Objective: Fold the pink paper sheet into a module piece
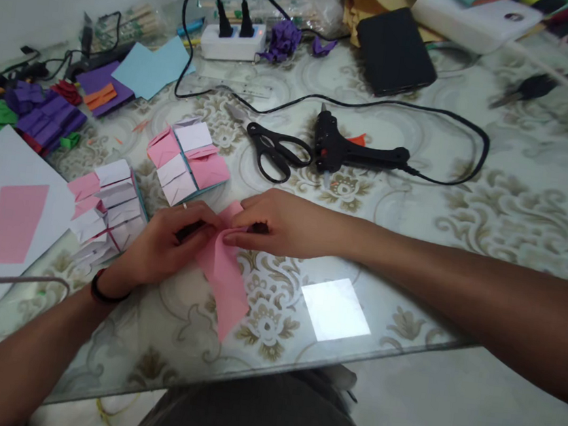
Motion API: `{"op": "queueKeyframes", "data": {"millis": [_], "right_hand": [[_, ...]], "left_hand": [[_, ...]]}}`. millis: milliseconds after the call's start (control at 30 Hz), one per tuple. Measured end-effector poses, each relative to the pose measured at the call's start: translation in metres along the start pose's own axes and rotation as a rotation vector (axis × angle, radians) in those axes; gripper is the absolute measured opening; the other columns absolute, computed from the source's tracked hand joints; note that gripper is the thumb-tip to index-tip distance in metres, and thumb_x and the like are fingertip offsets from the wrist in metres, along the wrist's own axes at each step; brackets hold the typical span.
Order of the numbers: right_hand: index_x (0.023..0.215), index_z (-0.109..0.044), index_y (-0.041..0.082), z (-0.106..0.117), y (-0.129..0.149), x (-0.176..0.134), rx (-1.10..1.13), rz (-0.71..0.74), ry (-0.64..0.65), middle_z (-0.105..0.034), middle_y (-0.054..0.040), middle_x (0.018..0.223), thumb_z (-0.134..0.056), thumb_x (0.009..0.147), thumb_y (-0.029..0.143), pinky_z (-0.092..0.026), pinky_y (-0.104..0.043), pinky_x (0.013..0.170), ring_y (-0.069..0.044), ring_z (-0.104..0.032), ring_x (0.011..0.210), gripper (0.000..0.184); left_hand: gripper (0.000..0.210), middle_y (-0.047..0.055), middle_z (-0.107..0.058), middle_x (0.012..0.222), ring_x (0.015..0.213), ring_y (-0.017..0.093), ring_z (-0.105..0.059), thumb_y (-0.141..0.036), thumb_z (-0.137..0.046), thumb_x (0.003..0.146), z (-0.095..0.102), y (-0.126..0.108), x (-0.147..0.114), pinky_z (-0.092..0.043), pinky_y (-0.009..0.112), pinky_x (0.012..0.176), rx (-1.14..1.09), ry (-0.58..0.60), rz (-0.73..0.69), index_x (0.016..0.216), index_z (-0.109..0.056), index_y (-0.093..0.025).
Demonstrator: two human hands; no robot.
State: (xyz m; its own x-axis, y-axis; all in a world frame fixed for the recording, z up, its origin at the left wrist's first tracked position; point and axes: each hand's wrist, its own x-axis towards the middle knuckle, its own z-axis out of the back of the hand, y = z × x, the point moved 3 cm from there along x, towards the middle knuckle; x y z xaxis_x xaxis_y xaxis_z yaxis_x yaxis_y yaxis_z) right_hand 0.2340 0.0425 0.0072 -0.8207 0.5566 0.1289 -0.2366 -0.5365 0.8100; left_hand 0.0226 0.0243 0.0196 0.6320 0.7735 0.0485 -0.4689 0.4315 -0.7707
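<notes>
Two hands, left (171, 234) and right (283, 223), grip a pink paper strip (229, 289) at the centre of the frame, over the desk (519, 219); each is closed in a narrow pinch on its creased upper part. Judged by its drape, the paper is light, flexible and easily creased or torn, best taken lightly by edges or fold lines. Long axis: roughly top to bottom, the free lower end pointing toward the frame's bottom edge, slightly rightward.
</notes>
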Motion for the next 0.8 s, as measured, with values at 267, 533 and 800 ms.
{"op": "queueKeyframes", "data": {"millis": [267,533,800], "right_hand": [[0.074,-0.063,0.013,0.0003,0.001,0.0003,0.005,-0.005,-0.019,-0.05,0.0038,0.068,-0.057,0.107,0.045,-0.026,-0.024,0.064,-0.004,-0.043,0.061,0.047],[0.073,-0.063,0.013,0.0015,0.0037,-0.0016,-0.006,-0.013,-0.032,-0.048,0.0043,0.067,-0.058,0.106,0.044,-0.026,-0.023,0.062,-0.004,-0.042,0.059,0.045],[0.079,-0.068,0.013,0.0012,0.0029,-0.0015,-0.002,-0.015,-0.025,-0.052,0.0037,0.069,-0.059,0.106,0.043,-0.026,-0.024,0.064,-0.005,-0.044,0.062,0.041]], "left_hand": [[0.016,0.0,-0.075,0.095,0.082,0.013,-0.069,-0.021,-0.057,0.106,-0.0013,0.0001,-0.0002,-0.051,0.025,0.073,0.049,-0.004,-0.047,0.107,-0.073,-0.023],[0.016,0.001,-0.076,0.096,0.083,0.014,-0.07,-0.019,-0.06,0.105,-0.0012,0.0014,0.0006,-0.052,0.026,0.072,0.054,-0.02,-0.096,0.108,-0.074,-0.025],[0.019,0.002,-0.075,0.096,0.082,0.012,-0.069,-0.014,-0.06,0.103,-0.0009,0.0002,0.0006,-0.052,0.026,0.073,0.035,-0.015,-0.093,0.109,-0.075,-0.024]]}}
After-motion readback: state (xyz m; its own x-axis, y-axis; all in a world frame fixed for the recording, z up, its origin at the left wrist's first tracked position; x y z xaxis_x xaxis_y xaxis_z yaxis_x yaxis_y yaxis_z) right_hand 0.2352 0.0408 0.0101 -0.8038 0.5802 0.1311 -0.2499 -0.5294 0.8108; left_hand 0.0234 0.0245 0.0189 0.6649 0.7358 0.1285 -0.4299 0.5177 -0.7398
